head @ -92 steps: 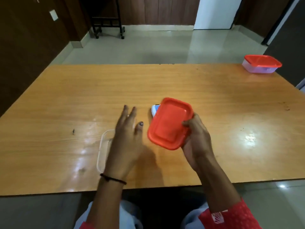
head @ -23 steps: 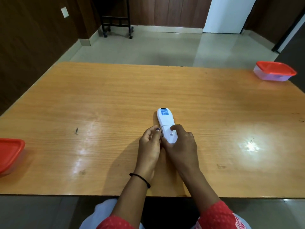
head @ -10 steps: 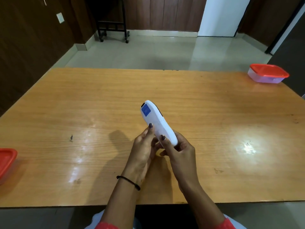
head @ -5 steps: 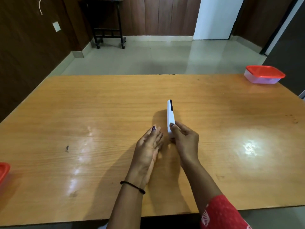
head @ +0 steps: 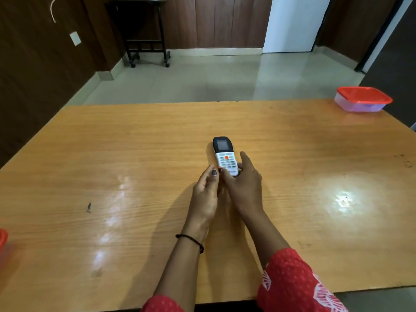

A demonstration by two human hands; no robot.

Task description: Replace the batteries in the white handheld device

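The white remote (head: 225, 157) is face up near the middle of the surface (head: 135, 154), screen toward the far edge. The right hand (head: 244, 188) grips its near end, forefinger straight. The left hand (head: 206, 194) curls beside that end, thumb at its edge; whether it grips is unclear. A red-lidded box (head: 362, 100) sits at the far right corner.

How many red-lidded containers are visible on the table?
2. One container stands at the table's far right corner; the second container's red corner shows at the left frame edge, the rest cut off.

Handheld device (head: 225, 157) central on table (head: 135, 154), container (head: 362, 100) at far-right corner, perhaps another container (head: 2, 238) at left edge.
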